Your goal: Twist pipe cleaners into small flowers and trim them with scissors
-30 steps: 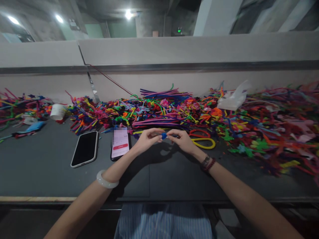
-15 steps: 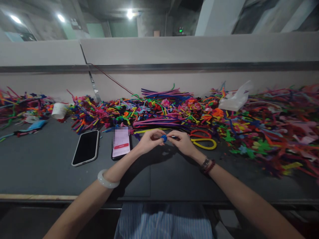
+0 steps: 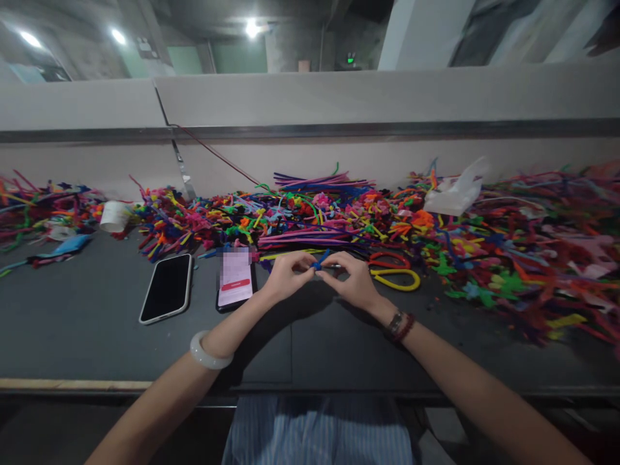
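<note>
My left hand (image 3: 287,276) and my right hand (image 3: 352,279) meet above the dark table (image 3: 97,336), just in front of the pile of coloured pipe cleaners (image 3: 339,216). Both pinch a small blue pipe cleaner piece (image 3: 320,261) between thumb and fingertips. A white bangle is on my left wrist and dark bead bracelets on my right. The fingers of both hands are curled round the piece, so its shape is mostly hidden.
A dark-screened phone (image 3: 166,287) and a lit phone (image 3: 235,279) lie left of my hands. Yellow and red loops (image 3: 396,271) lie to the right. A white cup (image 3: 114,216) lies on its side at far left, and a plastic bag (image 3: 455,190) sits on the pile.
My right hand has shifted slightly toward me and its fingers have curled more over the blue piece. The piece now shows a short end sticking up.
</note>
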`<state>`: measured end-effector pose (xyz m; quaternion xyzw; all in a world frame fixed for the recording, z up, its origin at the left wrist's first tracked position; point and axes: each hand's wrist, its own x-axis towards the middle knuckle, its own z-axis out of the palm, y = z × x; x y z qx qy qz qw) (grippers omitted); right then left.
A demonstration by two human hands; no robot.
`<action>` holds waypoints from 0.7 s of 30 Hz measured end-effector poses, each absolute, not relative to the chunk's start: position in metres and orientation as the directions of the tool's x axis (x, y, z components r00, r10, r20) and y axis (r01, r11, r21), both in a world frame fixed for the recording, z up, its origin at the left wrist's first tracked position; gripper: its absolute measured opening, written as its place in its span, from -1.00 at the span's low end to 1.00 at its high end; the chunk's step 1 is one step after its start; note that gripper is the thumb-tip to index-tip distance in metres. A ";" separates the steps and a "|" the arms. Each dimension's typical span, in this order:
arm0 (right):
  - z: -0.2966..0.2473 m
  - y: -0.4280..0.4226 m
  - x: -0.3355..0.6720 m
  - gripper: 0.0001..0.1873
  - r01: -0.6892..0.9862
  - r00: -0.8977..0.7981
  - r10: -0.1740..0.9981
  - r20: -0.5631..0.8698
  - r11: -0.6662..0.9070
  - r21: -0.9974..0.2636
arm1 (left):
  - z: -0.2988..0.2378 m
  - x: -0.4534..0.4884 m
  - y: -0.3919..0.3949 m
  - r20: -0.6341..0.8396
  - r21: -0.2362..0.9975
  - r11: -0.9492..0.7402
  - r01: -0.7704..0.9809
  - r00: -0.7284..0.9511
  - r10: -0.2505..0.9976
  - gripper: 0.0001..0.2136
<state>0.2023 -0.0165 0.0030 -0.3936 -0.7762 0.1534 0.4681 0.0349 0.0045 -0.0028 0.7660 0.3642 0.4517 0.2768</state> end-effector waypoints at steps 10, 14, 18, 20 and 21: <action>0.000 -0.016 0.199 -0.87 0.523 -0.217 0.759 0.613 0.621 -0.584 | -0.007 0.035 0.006 0.495 0.743 -0.582 0.332 0.313 0.811 -0.85; 0.000 -0.016 0.200 -0.86 0.529 -0.240 0.761 0.602 0.623 -0.576 | -0.007 0.035 0.006 0.484 0.741 -0.567 0.359 0.300 0.822 -0.83; -0.001 -0.016 0.200 -0.87 0.576 -0.255 0.747 0.613 0.627 -0.525 | -0.006 0.035 0.006 0.466 0.745 -0.551 0.376 0.297 0.833 -0.83; -0.003 -0.016 0.200 -0.89 0.612 -0.272 0.730 0.627 0.634 -0.473 | -0.006 0.035 0.006 0.466 0.750 -0.548 0.371 0.292 0.835 -0.83; -0.004 -0.016 0.200 -0.89 0.627 -0.286 0.723 0.629 0.638 -0.448 | -0.006 0.036 0.006 0.467 0.751 -0.548 0.368 0.291 0.835 -0.83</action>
